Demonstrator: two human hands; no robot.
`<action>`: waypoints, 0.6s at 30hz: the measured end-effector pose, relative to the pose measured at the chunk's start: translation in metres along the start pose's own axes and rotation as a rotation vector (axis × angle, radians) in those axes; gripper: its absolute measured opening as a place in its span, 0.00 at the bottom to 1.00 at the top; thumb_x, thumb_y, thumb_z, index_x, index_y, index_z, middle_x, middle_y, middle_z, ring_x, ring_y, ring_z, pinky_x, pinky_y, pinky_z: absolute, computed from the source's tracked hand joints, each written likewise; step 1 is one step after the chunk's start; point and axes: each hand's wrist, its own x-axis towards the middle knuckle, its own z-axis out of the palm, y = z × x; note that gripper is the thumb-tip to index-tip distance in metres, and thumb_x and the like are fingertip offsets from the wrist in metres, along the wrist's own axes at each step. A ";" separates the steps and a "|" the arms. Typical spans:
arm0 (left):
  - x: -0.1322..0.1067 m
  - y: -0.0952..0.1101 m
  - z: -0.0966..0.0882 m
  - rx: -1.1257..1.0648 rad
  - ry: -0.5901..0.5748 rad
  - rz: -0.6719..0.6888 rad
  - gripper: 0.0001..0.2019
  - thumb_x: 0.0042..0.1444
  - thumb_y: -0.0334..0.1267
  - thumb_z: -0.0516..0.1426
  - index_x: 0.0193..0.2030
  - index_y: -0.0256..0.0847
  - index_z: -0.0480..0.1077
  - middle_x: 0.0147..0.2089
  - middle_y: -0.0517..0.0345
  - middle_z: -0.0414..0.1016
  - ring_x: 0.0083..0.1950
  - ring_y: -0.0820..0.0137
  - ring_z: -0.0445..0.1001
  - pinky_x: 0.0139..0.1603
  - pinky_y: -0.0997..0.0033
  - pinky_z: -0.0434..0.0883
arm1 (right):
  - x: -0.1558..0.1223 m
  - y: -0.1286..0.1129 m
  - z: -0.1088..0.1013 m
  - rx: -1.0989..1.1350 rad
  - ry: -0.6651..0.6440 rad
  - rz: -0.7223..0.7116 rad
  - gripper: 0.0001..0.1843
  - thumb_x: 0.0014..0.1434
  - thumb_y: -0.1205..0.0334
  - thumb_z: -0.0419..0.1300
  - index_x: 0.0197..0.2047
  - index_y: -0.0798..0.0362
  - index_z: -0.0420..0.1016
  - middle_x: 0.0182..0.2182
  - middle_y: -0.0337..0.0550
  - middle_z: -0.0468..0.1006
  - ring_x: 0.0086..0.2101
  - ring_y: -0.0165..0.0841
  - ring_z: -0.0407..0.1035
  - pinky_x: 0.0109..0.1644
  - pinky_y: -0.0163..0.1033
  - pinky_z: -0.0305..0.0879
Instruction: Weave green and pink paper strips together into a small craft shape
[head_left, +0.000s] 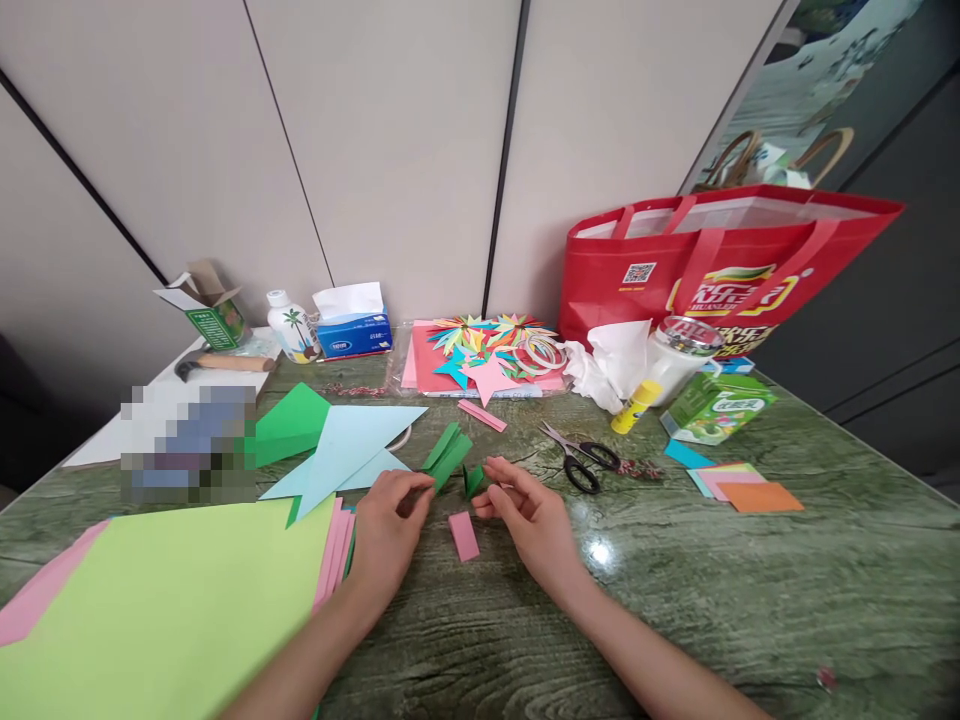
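My left hand (391, 515) is closed, thumb and index finger drawn together at the lower end of some green folded paper strips (450, 452). Between the fingertips of my right hand (531, 512) is a small green folded paper piece (472, 481), standing up from the table. Just below, between both hands, lies a small pink folded paper (464, 536). Farther back is a narrow pink paper strip (482, 415). Black-handled scissors (581, 458) rest to the right, beyond my right hand.
Large light-green paper sheets (187, 590) lie left, with pale-blue paper (352, 450) behind. Finished paper stars (491, 375) sit at the back. On the right are a glue stick (636, 406), a green box (716, 408), coloured paper pieces (761, 497) and a red bag (630, 280).
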 end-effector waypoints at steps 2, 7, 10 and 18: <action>0.000 0.007 -0.002 -0.112 0.035 -0.084 0.07 0.49 0.35 0.56 0.36 0.41 0.72 0.34 0.56 0.74 0.35 0.67 0.72 0.36 0.68 0.70 | -0.002 -0.001 0.001 -0.008 -0.014 -0.002 0.19 0.51 0.55 0.59 0.45 0.55 0.69 0.36 0.47 0.76 0.29 0.32 0.74 0.35 0.40 0.74; 0.000 0.023 -0.005 -0.286 -0.025 -0.171 0.06 0.46 0.36 0.59 0.32 0.40 0.73 0.31 0.58 0.75 0.35 0.67 0.73 0.37 0.70 0.70 | -0.004 -0.007 0.002 0.022 0.021 -0.060 0.22 0.52 0.56 0.59 0.50 0.51 0.65 0.43 0.48 0.71 0.30 0.31 0.73 0.30 0.37 0.74; -0.001 0.026 -0.005 -0.305 -0.099 -0.108 0.04 0.47 0.35 0.58 0.29 0.41 0.74 0.32 0.56 0.75 0.35 0.67 0.72 0.35 0.72 0.70 | -0.005 -0.008 0.003 0.026 0.033 -0.091 0.26 0.49 0.58 0.61 0.52 0.50 0.63 0.39 0.45 0.71 0.33 0.32 0.71 0.28 0.35 0.73; -0.003 0.025 -0.005 -0.463 -0.147 -0.117 0.12 0.46 0.35 0.58 0.41 0.42 0.72 0.42 0.54 0.71 0.42 0.67 0.72 0.42 0.68 0.71 | -0.008 -0.010 0.005 0.034 0.021 -0.063 0.16 0.49 0.58 0.62 0.41 0.52 0.67 0.36 0.43 0.72 0.29 0.30 0.69 0.30 0.36 0.73</action>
